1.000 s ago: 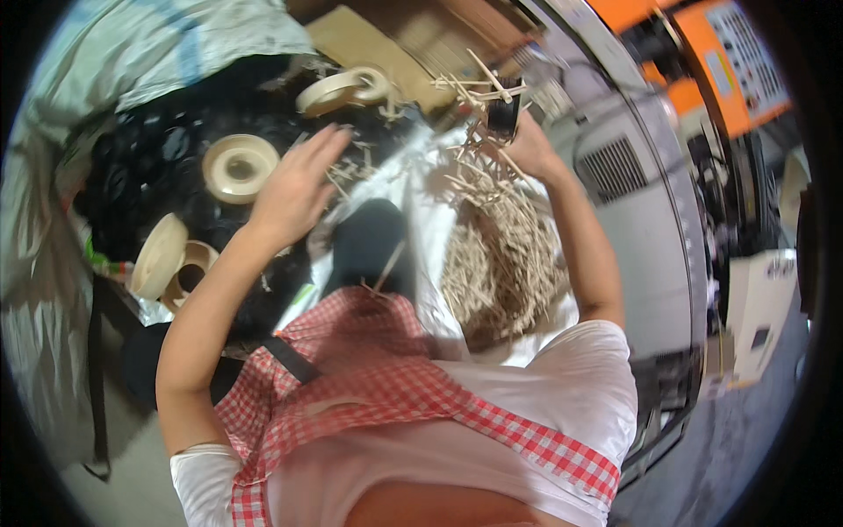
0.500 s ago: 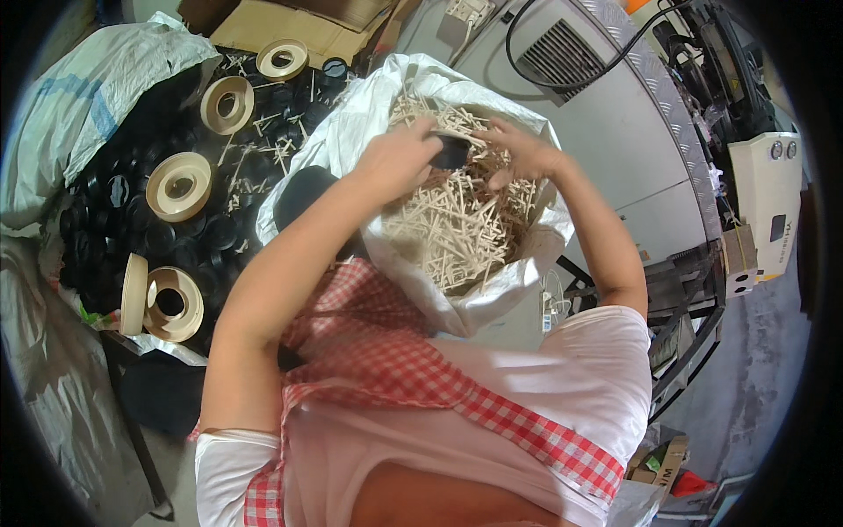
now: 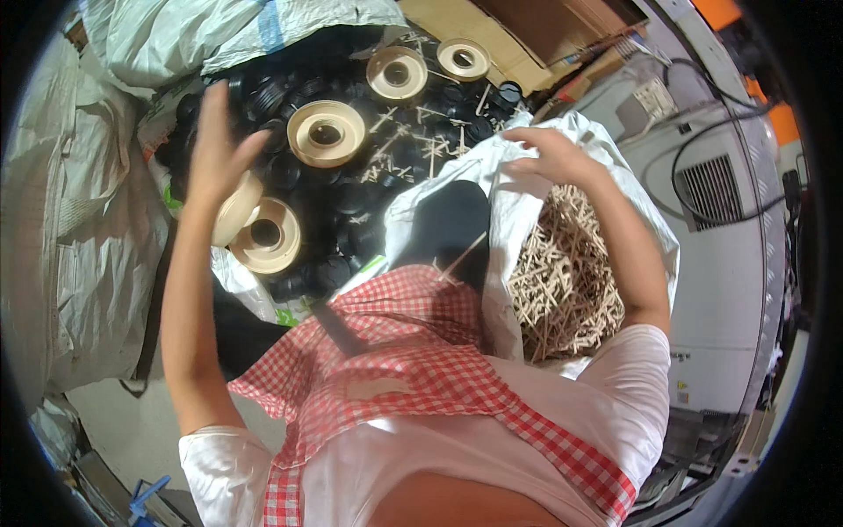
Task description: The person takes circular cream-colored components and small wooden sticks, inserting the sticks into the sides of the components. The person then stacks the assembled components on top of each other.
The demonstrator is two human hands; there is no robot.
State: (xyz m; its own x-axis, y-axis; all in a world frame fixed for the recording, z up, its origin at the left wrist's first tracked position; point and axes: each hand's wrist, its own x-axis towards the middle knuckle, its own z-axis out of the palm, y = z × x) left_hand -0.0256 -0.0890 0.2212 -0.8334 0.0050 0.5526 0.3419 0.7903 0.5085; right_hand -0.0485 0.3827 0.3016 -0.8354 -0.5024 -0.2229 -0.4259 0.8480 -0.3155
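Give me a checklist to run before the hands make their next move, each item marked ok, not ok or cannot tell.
1. Left hand empty: ok; it is blurred, thumb out from the fingers, with nothing visible in it.
2. Right hand off the sack: cannot tell; it is at the upper part of the sack, but contact is unclear.
3. Sack mouth open: ok; the sticks inside show.
4. All rings lying flat: not ok; one ring, by the left forearm, is tipped up.
5. Caps free of loose sticks: not ok; several lie scattered there.
6. Knee free of sticks: not ok; one stick lies across it.
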